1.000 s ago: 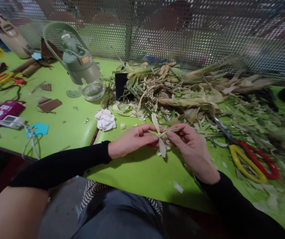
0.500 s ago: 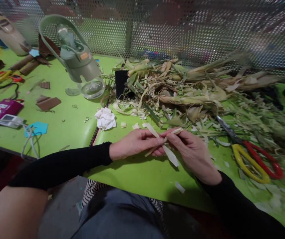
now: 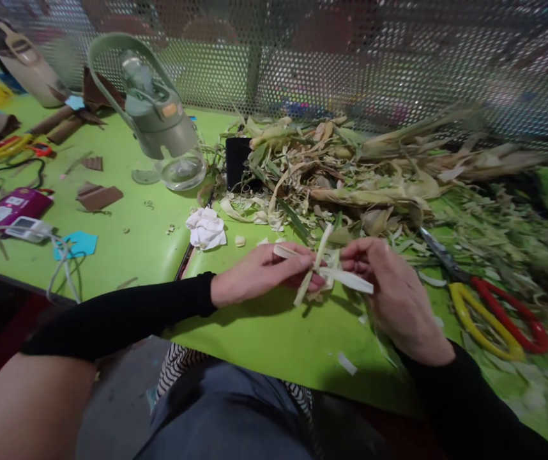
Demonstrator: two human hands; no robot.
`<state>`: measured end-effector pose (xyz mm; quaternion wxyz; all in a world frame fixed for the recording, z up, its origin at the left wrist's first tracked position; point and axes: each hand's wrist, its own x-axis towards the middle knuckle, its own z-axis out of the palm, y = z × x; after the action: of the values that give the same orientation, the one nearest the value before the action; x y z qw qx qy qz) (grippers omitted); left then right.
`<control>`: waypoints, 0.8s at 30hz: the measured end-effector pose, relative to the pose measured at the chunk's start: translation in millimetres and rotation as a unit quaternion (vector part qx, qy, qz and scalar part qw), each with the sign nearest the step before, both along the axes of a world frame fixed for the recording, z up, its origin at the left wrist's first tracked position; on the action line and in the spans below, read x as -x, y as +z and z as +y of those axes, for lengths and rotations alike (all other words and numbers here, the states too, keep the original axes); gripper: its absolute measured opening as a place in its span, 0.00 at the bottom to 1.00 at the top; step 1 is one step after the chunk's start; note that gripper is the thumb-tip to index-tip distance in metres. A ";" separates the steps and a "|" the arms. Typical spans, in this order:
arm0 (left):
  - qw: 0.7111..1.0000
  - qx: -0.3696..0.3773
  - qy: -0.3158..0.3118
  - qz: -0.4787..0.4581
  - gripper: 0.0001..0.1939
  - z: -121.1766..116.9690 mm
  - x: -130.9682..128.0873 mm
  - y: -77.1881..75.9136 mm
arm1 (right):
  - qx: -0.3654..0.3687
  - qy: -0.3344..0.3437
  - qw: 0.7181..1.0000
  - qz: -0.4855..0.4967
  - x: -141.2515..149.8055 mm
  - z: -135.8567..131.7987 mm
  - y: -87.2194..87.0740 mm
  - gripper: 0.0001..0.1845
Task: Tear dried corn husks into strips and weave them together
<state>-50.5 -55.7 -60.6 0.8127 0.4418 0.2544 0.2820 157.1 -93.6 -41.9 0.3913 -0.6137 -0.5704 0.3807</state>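
Note:
Pale corn husk strips (image 3: 347, 280), crossed and knotted at the middle with their ends sticking out, are pinched between the thumb and fingers of my left hand (image 3: 267, 271). My right hand (image 3: 401, 294) is just to the right of the knot. Its fingers are loosely bent and apart, close to the strip ends, and it does not appear to grip them. Red-and-yellow-handled scissors (image 3: 487, 313) lie right of my right hand. Beyond both hands is a heap of corn husks (image 3: 350, 166).
A crumpled white tissue (image 3: 205, 229) lies left of the husks, near a dark phone-like block (image 3: 238, 163). A green-lidded bottle (image 3: 163, 128) stands behind it. Further left are a purple box (image 3: 15, 206), a cable and brown scraps (image 3: 98, 195). A perforated metal screen (image 3: 303, 64) closes the back.
The knotted strips have turned in my left hand, one end now pointing right. My right hand has let go of the strip it pinched and moved slightly right.

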 end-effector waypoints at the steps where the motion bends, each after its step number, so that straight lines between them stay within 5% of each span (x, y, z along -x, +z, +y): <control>1: 1.000 -0.001 0.010 0.007 0.17 1.7 0.9 1.0 | -0.003 0.016 0.999 -0.027 -0.5 0.3 1.5 0.32; 6: 0.995 -0.083 0.010 0.062 0.15 3.4 1.9 -0.3 | -0.039 0.134 0.980 -0.143 4.2 0.5 -0.1 0.24; 10: 0.994 -0.075 -0.002 0.082 0.14 1.4 -0.1 -1.2 | -0.048 0.156 0.974 -0.157 5.5 1.3 -6.3 0.24; 20: 0.993 -0.073 -0.034 0.083 0.05 5.3 4.1 14.9 | 0.013 0.121 0.992 -0.021 11.4 -11.1 5.7 0.30; 24: 0.998 -0.007 0.007 0.060 0.09 13.0 5.0 9.2 | 0.054 0.065 0.988 0.128 0.9 -2.9 -0.6 0.28</control>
<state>-55.5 -42.7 -51.3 0.7907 0.4622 0.3037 0.2628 156.2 -96.5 -42.5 0.4020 -0.5419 -0.5324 0.5111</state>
